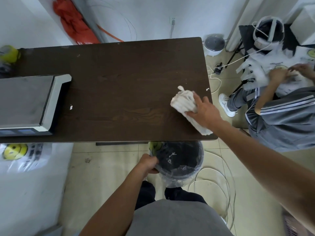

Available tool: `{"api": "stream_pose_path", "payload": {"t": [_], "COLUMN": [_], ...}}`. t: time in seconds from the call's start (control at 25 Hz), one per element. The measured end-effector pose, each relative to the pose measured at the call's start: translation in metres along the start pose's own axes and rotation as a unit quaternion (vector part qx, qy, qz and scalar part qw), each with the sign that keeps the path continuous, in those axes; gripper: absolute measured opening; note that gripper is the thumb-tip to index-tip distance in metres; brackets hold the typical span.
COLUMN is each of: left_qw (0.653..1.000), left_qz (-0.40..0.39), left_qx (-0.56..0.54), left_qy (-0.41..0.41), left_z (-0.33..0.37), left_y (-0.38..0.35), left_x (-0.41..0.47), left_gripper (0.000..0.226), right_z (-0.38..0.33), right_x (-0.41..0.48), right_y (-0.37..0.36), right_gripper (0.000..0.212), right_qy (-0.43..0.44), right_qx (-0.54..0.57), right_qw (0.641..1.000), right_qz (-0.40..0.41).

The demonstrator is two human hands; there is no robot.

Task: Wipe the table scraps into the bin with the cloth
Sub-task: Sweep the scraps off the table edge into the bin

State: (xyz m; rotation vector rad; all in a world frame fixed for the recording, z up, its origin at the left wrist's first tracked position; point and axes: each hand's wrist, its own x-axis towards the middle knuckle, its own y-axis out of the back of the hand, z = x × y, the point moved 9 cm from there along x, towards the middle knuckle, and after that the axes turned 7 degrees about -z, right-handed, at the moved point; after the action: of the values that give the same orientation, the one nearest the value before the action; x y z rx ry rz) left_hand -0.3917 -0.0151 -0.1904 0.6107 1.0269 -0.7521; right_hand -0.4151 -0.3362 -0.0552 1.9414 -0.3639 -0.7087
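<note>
— Scraps first: we see one white scrap (71,107) left of centre on the dark wooden table (119,74), just beside the grey scale (27,103), and another small scrap (207,89) at the right edge of the table. Our right hand (202,110) presses flat on the bunched white cloth (185,103) in the right part of the frame, fingers spread over it, not curled round it.

— And our left hand (148,163) is closed on the rim of the bin (180,160), holding it under the near table edge, bottom centre. Some white bits already lie inside.

— What worries us is the right-edge scrap. It sits right at the lip, well apart from the bin; a sweep that catches it sideways likely knocks it to the floor.

— Agreed. The far-left scrap is a risk too: reaching across may drag the cloth against the scale, or push the scrap under its overhang. The bin may also stand too far right for that sweep, so we judge it needs sliding.

— Anything under the cloth?

— We cannot tell; the cloth and our palm cover that patch. The bin's far rim is hidden by the tabletop, so the gap between them is unclear. Tiny pale flecks on the wood may be crumbs or wear; too small to say.
</note>
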Motion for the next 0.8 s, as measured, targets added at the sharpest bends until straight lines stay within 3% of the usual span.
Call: {"api": "stream_pose_path", "payload": {"t": [0.16, 0.24, 0.4, 0.68, 0.8], "left_qw": [0.999, 0.998, 0.994, 0.986, 0.983], "left_qz": [0.015, 0.025, 0.042, 0.064, 0.076], "left_qx": [-0.035, -0.057, -0.099, -0.151, -0.168], "left_qy": [-0.001, -0.001, -0.005, -0.004, 0.0], "left_z": [-0.009, -0.015, -0.026, -0.041, -0.047], "left_y": [0.009, 0.014, 0.026, 0.048, 0.062], "left_x": [-0.007, -0.009, -0.014, -0.028, -0.035], "left_gripper": [0.007, 0.005, 0.006, 0.007, 0.006], "right_z": [0.002, -0.003, -0.034, -0.139, -0.163], "right_x": [0.026, 0.023, 0.013, -0.036, -0.039], "right_y": [-0.02, -0.036, -0.05, -0.107, -0.117], "right_gripper": [0.112, 0.105, 0.082, 0.075, 0.079], "right_qy": [-0.058, -0.056, 0.018, 0.238, 0.266], "right_qx": [-0.023, -0.053, -0.073, -0.117, -0.11], "right_qw": [0.991, 0.986, 0.991, 0.953, 0.938], "right_qz": [-0.121, -0.146, -0.108, -0.147, -0.194]}}
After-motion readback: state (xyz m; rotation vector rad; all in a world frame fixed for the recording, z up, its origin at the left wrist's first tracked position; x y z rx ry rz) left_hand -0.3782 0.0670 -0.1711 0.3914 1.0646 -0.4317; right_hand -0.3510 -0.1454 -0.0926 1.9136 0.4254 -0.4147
